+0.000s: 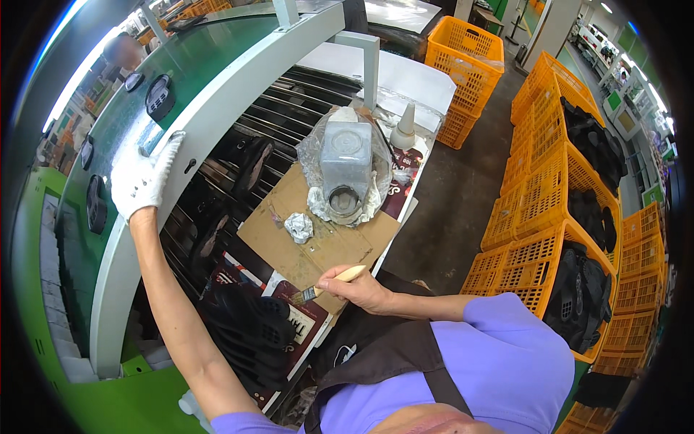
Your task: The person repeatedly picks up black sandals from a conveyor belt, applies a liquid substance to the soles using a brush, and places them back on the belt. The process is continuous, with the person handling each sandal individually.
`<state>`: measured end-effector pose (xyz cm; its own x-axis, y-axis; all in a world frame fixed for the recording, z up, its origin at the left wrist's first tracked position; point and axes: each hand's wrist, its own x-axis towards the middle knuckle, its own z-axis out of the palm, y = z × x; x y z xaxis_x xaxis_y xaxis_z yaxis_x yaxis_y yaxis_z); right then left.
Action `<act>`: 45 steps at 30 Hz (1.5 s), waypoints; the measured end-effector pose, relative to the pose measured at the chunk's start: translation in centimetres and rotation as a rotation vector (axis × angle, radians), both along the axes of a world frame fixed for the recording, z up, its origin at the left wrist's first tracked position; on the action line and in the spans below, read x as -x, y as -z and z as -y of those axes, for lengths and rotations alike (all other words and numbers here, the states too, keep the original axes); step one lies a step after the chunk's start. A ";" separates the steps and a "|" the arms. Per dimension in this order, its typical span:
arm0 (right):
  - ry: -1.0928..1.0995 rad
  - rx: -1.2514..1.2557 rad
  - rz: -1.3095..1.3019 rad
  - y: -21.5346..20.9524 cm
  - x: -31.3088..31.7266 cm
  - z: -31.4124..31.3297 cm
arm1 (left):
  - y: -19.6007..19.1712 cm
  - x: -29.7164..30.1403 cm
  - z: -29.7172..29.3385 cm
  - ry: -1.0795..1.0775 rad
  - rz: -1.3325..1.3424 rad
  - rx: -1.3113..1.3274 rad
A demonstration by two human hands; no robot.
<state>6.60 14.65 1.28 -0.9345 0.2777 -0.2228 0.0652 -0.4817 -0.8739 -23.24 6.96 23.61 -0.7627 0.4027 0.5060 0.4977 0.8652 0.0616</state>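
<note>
My left hand [142, 179], in a white glove, reaches up to the grey rim of the green conveyor belt [130, 108], with the fingers flat on its edge. It holds nothing. My bare right hand [359, 288] is shut on a small paintbrush [327, 283] with a pale wooden handle, bristles pointing left over the edge of a cardboard sheet [318, 239]. Beyond the brush, on the cardboard, stands a grey metal can [345, 165] wrapped in clear plastic. Black shoe soles [249, 329] lie piled close below my left arm.
Black shoe parts [160, 98] ride on the green belt. A metal roller rack [238, 173] holds more dark soles. A crumpled white wad [298, 226] lies on the cardboard. Orange plastic crates [549, 217], some filled with black soles, stand stacked at right. Another person [123, 52] is beyond the belt.
</note>
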 end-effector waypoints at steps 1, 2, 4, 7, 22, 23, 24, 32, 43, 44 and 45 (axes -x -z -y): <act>-0.001 0.004 0.000 0.0 0.0 0.0 | 0.0 0.1 0.0 -0.016 0.004 0.005; -0.003 0.008 0.001 0.1 0.0 0.0 | 0.0 0.4 0.0 -0.032 0.008 0.011; -0.005 0.005 0.008 0.1 0.0 0.0 | 0.1 0.5 0.0 -0.033 -0.003 0.014; 0.003 -0.019 0.013 0.0 0.1 0.0 | 0.4 0.3 0.2 0.042 -0.061 0.012; 0.042 0.095 -0.024 -0.4 -0.7 0.7 | 6.5 -6.2 10.6 0.518 0.555 -1.059; 0.050 0.093 -0.031 -0.3 -0.6 0.5 | 8.1 -7.1 12.6 0.430 0.517 -0.918; 0.047 0.098 -0.026 -0.3 -0.5 0.2 | 9.8 -8.1 14.5 0.344 0.480 -0.782; 0.073 0.096 -0.046 -0.5 0.5 -1.9 | 20.0 -21.3 15.3 -0.056 0.487 0.175; 0.032 0.057 -0.036 -0.9 1.8 -3.2 | 19.5 -21.5 16.5 0.163 0.562 0.234; 0.048 0.055 -0.035 -1.1 1.9 -3.2 | 20.1 -21.5 16.8 0.197 0.553 0.132; 0.063 0.053 -0.035 -1.4 2.0 -3.3 | 20.5 -21.4 16.9 0.226 0.542 0.031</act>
<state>4.61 17.94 2.65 -0.9231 0.3244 -0.2066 0.0037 -0.5295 -0.8483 -1.88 -9.96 3.16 -0.8029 0.5938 0.0530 0.5744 0.7467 0.3355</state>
